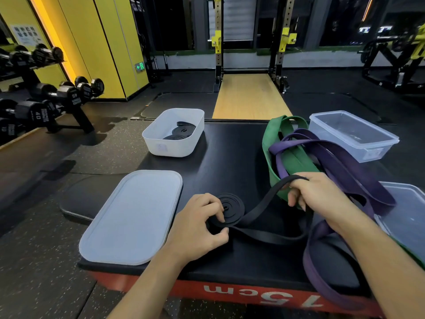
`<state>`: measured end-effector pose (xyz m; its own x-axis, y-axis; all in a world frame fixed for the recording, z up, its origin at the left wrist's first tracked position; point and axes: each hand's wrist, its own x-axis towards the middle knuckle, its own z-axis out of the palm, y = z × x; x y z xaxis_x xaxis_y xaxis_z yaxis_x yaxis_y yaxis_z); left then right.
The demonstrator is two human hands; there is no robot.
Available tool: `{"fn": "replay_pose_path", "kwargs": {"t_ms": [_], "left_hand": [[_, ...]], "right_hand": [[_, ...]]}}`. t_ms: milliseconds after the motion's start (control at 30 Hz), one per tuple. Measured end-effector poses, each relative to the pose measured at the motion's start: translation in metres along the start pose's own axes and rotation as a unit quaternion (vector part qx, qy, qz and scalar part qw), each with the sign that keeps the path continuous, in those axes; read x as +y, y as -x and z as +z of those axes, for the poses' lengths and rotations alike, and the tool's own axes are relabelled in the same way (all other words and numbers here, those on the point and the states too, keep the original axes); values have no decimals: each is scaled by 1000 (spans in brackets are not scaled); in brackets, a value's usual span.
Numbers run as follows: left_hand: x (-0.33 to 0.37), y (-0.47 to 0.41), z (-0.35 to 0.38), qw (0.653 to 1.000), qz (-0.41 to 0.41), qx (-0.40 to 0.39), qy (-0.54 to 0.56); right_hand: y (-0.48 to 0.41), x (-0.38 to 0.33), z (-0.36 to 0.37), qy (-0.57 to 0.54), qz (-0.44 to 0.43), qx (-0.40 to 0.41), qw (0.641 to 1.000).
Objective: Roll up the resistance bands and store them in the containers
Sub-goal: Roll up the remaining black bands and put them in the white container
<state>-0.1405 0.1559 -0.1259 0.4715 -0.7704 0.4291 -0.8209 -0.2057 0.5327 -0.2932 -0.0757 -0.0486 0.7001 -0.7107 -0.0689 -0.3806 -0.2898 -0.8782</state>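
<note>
Left hand pinches the half-rolled black band on the desk — fingers curled over the coil's left rim, thumb at its near edge; right hand grips the loose tail — fingers wrapped round it, raised off the desk

The black band is lying near, the green band and purple band are lying right, and the red box side is showing white digits.
</note>
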Motion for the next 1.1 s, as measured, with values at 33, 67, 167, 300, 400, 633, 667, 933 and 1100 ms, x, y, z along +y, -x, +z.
{"fn": "replay_pose_path", "kwargs": {"t_ms": [33,67,167,300,400,633,667,933,1100], "left_hand": [[0,0,0,1000,-1,-1,0],[0,-1,0,1000,-1,-1,-2],[0,-1,0,1000,-2,-2,-2],[2,-1,-1,1000,-4,0,9],[2,-2,-1,1000,-6,0,11],[2,-1,0,1000,-4,-4,5],[2,-1,0,1000,-4,-4,5],[2,-2,1,1000,-2,-5,8],[2,-2,1,1000,-6,-6,11]], "right_hand": [[-1,1,-2,-27,-1,-13,1000],[0,0,-6,-57,-2,-25,998],[6,0,-16,-163,3,-114,980],[11,9,-23,-221,-21,-268,938],[8,23,-27,-252,-40,-330,909],[9,38,-53,-234,-74,-398,884],[10,38,-57,-270,-75,-401,872],[13,23,-38,-231,48,-146,961],[6,22,-38,8,-46,135,990]]}}
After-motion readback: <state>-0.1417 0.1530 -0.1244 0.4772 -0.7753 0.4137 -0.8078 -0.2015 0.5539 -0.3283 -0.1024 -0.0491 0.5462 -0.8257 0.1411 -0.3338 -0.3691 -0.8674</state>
